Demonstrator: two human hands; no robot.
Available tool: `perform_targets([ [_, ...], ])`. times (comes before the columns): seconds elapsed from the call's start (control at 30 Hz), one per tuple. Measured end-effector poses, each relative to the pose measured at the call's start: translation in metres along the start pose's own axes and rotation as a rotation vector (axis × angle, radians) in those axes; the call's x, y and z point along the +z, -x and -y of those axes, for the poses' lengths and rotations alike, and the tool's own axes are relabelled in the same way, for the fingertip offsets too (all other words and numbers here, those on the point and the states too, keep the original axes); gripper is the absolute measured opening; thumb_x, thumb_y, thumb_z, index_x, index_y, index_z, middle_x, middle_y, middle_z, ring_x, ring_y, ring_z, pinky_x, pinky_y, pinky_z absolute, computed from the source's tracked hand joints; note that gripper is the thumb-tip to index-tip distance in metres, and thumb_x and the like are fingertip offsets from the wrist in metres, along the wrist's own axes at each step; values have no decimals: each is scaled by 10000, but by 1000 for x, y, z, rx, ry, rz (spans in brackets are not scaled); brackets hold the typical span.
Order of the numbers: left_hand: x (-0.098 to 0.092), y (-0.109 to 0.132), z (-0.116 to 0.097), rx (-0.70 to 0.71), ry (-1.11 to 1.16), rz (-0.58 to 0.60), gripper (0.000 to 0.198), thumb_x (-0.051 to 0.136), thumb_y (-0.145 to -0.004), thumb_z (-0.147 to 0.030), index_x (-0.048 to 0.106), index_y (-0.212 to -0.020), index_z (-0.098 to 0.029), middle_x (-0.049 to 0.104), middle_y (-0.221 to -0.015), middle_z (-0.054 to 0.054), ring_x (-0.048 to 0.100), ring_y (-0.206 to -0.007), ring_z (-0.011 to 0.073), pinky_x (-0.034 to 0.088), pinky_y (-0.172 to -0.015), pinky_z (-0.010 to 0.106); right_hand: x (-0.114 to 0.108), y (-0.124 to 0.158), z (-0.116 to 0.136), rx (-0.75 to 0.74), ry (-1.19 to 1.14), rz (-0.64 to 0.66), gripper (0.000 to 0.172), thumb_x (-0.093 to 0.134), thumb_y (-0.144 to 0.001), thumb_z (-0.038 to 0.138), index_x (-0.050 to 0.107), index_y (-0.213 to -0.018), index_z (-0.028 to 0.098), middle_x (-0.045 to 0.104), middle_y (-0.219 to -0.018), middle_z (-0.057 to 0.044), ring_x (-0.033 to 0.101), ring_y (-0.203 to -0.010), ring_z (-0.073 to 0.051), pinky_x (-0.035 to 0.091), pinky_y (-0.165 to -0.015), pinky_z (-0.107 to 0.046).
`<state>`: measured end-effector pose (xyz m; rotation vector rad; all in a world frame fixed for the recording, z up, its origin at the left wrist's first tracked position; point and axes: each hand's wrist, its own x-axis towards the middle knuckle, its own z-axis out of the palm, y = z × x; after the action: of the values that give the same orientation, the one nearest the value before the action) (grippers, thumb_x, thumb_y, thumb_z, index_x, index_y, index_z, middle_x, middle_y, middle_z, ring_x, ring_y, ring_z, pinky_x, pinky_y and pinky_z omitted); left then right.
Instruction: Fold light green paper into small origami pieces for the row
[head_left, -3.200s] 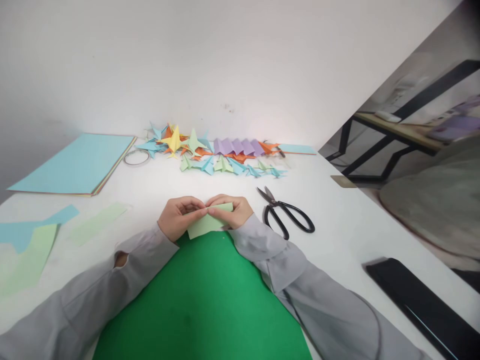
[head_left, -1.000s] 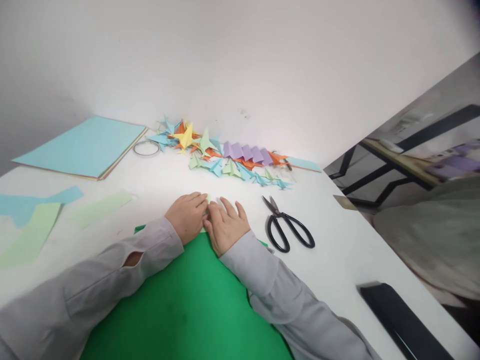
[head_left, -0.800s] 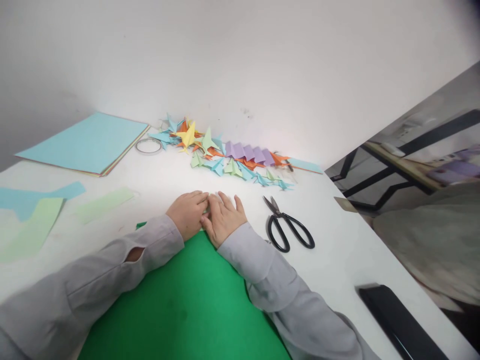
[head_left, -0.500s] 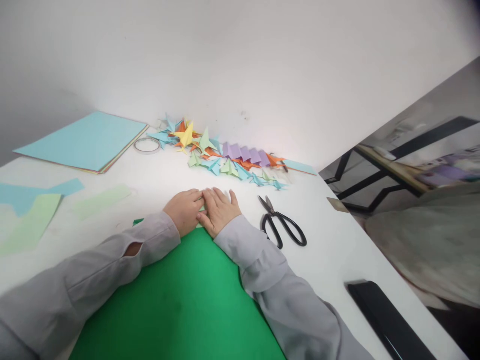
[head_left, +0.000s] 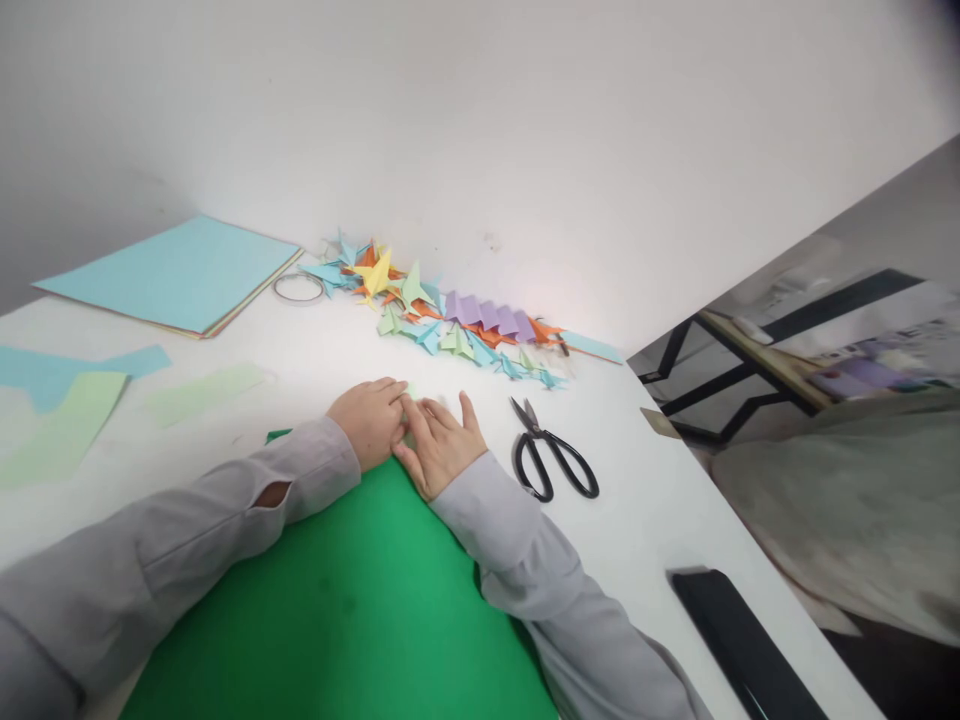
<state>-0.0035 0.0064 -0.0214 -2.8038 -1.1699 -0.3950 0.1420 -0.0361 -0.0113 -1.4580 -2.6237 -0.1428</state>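
Observation:
Both hands meet over a small piece of light green paper, most of which is hidden under the fingers. My left hand is closed over the paper's left side, its fingers together and pointing right. From the right, my right hand touches it with thumb and forefinger, while the little finger sticks up. Below the hands a large green sheet spreads toward me, passing under both forearms. A pair of black-handled scissors lies slightly open to the right of my right hand.
Folded paper stars and birds and a purple pleated strip lie along the wall. At left are a stack of coloured paper, a thin ring and paper scraps. A black long object lies at the right edge.
My right hand's fingers have lifted and spread a little, with the thumb and forefinger still at the paper. My left hand stays about where it was. The view has shifted slightly.

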Motion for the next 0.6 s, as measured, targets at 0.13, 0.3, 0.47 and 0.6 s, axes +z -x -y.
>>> perform_targets([
  [0.13, -1, 0, -1, -27, -18, -14, 378, 379, -829, -216, 553, -1095, -13, 536, -1198, 192, 479, -1115, 272, 395, -926, 392, -4, 15, 3, -64, 51, -14, 609, 294, -877, 442, 345, -1296, 2, 567, -1147, -209, 426, -1140, -277, 107, -1038, -535],
  [0.3, -4, 1, -3, -45, -23, -16, 385, 385, -836, -252, 556, -1091, -21, 540, -1194, 185, 479, -1110, 274, 404, -908, 389, -3, 33, 7, -124, 113, -93, 616, 325, -866, 460, 399, -1256, -10, 602, -1070, -205, 464, -1094, -274, 187, -1027, -503],
  [0.47, -4, 2, -3, -50, -15, -24, 397, 383, -841, -282, 565, -1090, -32, 541, -1200, 173, 480, -1104, 270, 397, -916, 383, -2, 44, 10, -162, 137, -162, 575, 332, -866, 447, 478, -1184, -10, 620, -1031, -209, 483, -1065, -282, 240, -998, -499],
  [0.6, -2, 3, -1, -59, 8, -40, 397, 395, -837, -296, 569, -1095, -49, 542, -1206, 157, 477, -1103, 268, 387, -928, 390, -1, 47, 11, -173, 88, -240, 505, 328, -875, 399, 516, -1133, 8, 644, -991, -184, 515, -1008, -271, 283, -967, -489],
])
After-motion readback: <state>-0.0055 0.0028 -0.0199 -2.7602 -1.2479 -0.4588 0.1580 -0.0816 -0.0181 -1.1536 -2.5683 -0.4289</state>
